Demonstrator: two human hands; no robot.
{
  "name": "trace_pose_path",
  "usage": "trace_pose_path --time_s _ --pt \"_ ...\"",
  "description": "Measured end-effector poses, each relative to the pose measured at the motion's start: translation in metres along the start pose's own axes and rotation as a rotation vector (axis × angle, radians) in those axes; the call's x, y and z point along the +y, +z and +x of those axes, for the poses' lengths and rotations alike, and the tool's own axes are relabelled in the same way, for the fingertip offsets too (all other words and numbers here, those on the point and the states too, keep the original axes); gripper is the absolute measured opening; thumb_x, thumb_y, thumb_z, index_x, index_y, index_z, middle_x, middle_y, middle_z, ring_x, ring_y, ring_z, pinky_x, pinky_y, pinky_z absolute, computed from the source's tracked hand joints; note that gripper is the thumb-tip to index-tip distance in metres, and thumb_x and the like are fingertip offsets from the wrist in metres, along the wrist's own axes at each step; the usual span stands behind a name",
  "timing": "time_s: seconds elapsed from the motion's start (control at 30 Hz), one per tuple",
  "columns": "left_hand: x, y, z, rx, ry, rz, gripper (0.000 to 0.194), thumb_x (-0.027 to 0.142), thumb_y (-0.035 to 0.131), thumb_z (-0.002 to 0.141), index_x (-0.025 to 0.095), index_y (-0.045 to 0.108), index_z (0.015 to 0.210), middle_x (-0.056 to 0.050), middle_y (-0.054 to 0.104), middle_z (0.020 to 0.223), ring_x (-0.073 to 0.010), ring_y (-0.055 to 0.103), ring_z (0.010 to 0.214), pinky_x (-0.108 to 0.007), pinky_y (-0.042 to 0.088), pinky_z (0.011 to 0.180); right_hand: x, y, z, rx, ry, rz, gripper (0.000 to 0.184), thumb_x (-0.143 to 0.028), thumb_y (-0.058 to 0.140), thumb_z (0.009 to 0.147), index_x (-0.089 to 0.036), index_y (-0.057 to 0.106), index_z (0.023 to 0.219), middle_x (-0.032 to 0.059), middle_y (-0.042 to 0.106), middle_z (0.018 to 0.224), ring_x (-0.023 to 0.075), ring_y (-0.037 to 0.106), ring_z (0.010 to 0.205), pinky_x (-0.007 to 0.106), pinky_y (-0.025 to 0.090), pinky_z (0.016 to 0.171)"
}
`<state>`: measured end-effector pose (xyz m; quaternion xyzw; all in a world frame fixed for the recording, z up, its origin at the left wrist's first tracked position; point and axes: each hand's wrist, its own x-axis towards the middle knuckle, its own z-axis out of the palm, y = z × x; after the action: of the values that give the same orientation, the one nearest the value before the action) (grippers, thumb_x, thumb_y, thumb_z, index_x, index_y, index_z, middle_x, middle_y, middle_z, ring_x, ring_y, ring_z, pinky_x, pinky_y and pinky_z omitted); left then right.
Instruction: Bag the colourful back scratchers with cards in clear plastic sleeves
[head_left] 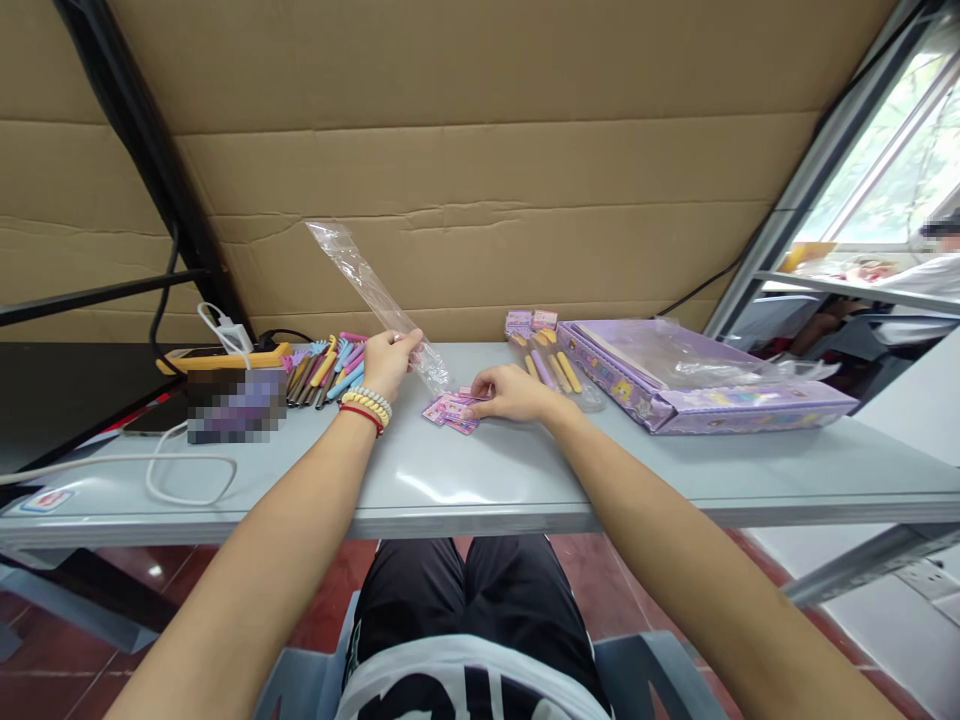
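My left hand (387, 362) is closed around a long clear plastic sleeve (367, 285) that slants up and to the left above the grey table (480, 470). The sleeve's lower end points down at a small stack of pink and purple cards (450, 410) lying on the table. My right hand (510, 392) rests on the table with its fingertips on the right edge of those cards. Beaded bracelets circle my left wrist.
A pile of colourful pens (326, 368) lies left of my left hand. A purple box (697, 385) with clear film stands at the right, packed pen sets (544, 355) beside it. A charger, cables and a phone sit far left. Cardboard lines the back. A person sits far right.
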<state>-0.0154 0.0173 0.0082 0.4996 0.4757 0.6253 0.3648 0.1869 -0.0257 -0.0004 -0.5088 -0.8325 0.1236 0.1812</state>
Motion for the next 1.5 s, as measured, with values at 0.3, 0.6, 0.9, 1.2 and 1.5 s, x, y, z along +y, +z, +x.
trace_pose_path --time_s 0.3,0.6,0.9,1.2,1.5 --pt "0.003 0.001 -0.007 -0.071 0.037 0.054 0.022 0.031 0.068 0.068 0.015 0.057 0.059 -0.004 0.062 0.061 -0.0114 0.052 0.050 -0.023 0.037 0.047 -0.006 0.004 0.001 -0.078 -0.013 -0.041 0.048 -0.056 0.076 0.058 -0.016 0.069 0.082 0.0039 0.064 0.082 0.0157 0.054 0.073 0.023 0.035 0.059" --pt "0.003 0.003 -0.009 -0.156 0.023 0.046 0.028 0.038 0.074 0.063 0.015 0.059 0.057 -0.005 0.062 0.060 -0.0119 0.051 0.050 -0.024 0.037 0.046 -0.005 0.003 0.000 -0.033 -0.049 -0.012 0.041 -0.046 0.076 0.061 -0.014 0.069 0.086 0.0061 0.066 0.086 0.0174 0.056 0.077 0.024 0.038 0.063" --pt "0.009 0.007 -0.025 -0.510 0.065 0.077 0.040 0.051 0.077 0.059 0.014 0.060 0.058 -0.004 0.059 0.058 -0.0121 0.052 0.053 -0.026 0.041 0.052 -0.009 0.001 -0.001 0.076 -0.069 0.381 0.051 -0.059 0.059 0.074 -0.010 0.066 0.084 0.0026 0.058 0.072 0.0121 0.047 0.065 0.025 0.035 0.059" --pt "0.009 0.010 -0.029 -0.609 0.048 0.108 0.046 0.055 0.078 0.057 0.016 0.054 0.056 -0.003 0.057 0.054 -0.0120 0.052 0.052 -0.027 0.042 0.053 -0.011 -0.001 -0.001 0.035 -0.047 0.590 0.044 -0.055 0.064 0.069 -0.012 0.058 0.067 -0.0008 0.050 0.059 0.0098 0.041 0.057 0.025 0.031 0.054" --pt "0.009 0.009 -0.029 -0.628 0.028 0.091 0.044 0.054 0.076 0.060 0.015 0.057 0.059 -0.004 0.059 0.059 -0.0118 0.052 0.053 -0.027 0.041 0.052 -0.014 -0.004 -0.002 0.062 -0.039 0.611 0.037 -0.048 0.064 0.069 -0.015 0.051 0.058 -0.0029 0.045 0.051 0.0081 0.039 0.051 0.024 0.030 0.050"
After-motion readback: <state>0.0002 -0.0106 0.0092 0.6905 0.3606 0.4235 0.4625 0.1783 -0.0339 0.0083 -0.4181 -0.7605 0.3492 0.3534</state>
